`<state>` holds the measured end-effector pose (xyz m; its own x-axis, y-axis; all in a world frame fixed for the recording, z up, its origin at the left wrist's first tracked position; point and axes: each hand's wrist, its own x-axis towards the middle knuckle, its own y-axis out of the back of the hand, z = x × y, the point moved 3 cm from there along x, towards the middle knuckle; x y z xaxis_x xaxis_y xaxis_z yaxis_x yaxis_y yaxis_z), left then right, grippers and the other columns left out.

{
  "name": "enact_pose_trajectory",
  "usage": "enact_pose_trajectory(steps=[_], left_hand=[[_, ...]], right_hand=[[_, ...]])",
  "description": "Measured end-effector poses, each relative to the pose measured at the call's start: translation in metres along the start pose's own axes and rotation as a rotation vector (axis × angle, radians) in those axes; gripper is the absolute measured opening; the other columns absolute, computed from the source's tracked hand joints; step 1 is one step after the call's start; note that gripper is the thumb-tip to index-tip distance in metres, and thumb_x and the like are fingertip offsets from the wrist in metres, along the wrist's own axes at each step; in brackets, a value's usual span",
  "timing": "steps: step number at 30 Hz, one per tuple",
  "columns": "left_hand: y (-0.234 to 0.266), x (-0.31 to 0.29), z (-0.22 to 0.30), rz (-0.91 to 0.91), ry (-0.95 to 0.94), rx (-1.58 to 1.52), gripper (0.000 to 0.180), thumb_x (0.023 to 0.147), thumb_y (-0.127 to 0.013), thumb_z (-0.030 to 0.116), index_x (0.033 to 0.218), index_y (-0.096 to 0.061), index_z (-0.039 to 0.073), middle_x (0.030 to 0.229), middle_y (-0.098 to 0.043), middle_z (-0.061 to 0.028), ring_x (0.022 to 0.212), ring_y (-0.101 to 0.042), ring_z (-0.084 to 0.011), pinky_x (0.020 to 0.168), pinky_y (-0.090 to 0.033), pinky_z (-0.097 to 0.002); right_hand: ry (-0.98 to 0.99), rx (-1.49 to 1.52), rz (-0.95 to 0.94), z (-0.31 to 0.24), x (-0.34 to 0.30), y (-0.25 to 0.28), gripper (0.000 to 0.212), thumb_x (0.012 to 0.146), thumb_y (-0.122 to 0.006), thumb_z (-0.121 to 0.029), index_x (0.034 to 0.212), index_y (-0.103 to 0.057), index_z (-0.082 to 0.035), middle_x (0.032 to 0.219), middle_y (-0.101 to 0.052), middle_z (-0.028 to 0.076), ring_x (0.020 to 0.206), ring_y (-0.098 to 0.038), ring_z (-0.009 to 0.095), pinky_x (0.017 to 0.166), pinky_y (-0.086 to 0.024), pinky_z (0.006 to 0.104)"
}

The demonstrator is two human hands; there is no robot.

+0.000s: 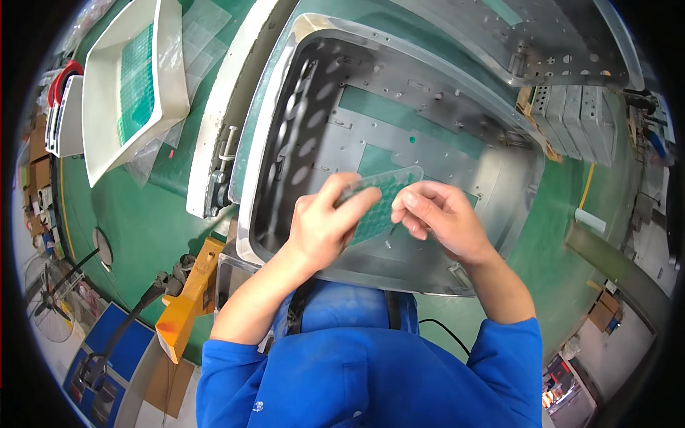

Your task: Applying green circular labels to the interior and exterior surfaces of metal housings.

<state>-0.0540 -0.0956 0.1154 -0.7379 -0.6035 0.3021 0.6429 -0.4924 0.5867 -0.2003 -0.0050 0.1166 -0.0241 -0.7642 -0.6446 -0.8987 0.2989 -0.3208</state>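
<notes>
A thin see-through sheet with rows of small green dots (376,220) is held in my left hand (325,220), gripped at its left edge between thumb and fingers. Just right of the sheet, my right hand (441,216) is closed in a pinch near the sheet's edge. Whatever sits between those fingertips is too small to tell. Both hands are over the near part of a large grey metal housing (385,279), a deep tub-like shell with rounded corners, holes and rectangular cutouts in its floor.
Left of the housing runs a white beam (221,114) with a bolt and clamp. A white bin (100,107) holding a green dotted sheet (137,93) stands at the far left. Another metal shell (571,43) lies at the upper right. A yellow bracket (189,303) juts out at the lower left.
</notes>
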Motion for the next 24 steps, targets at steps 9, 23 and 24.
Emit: enact_pose_trajectory(steps=[9,23,24], left_hand=[[-0.004,-0.002,0.002,0.004,-0.088,-0.044,0.026,0.062,-0.062,0.003,0.089,-0.063,0.008,0.082,-0.053,-0.0072,0.055,-0.053,-0.0154,0.045,-0.044,-0.0247],[-0.017,0.001,-0.009,-0.226,0.504,-0.508,0.007,0.075,-0.062,0.006,0.081,-0.061,0.001,0.071,-0.048,-0.0022,0.064,-0.043,-0.0091,0.056,-0.034,-0.021],[-0.017,0.001,-0.009,-0.226,0.498,-0.523,0.007,0.076,-0.061,0.006,0.081,-0.06,0.001,0.071,-0.048,-0.0023,0.064,-0.043,-0.0092,0.057,-0.034,-0.0209]], right_hand=[[-0.023,0.099,0.089,0.004,-0.001,-0.007,0.014,0.082,-0.055,-0.014,0.084,-0.056,0.0,0.074,-0.056,0.004,0.06,-0.046,0.005,0.051,-0.038,0.0185],[0.331,-0.324,0.154,0.013,0.0,-0.008,0.009,0.082,-0.049,0.001,0.091,-0.05,0.002,0.083,-0.054,0.005,0.07,-0.049,0.006,0.061,-0.04,0.0193],[0.313,-0.26,0.163,0.014,0.0,-0.007,0.008,0.081,-0.05,0.001,0.09,-0.051,0.001,0.082,-0.055,0.005,0.069,-0.05,0.006,0.06,-0.042,0.0197]])
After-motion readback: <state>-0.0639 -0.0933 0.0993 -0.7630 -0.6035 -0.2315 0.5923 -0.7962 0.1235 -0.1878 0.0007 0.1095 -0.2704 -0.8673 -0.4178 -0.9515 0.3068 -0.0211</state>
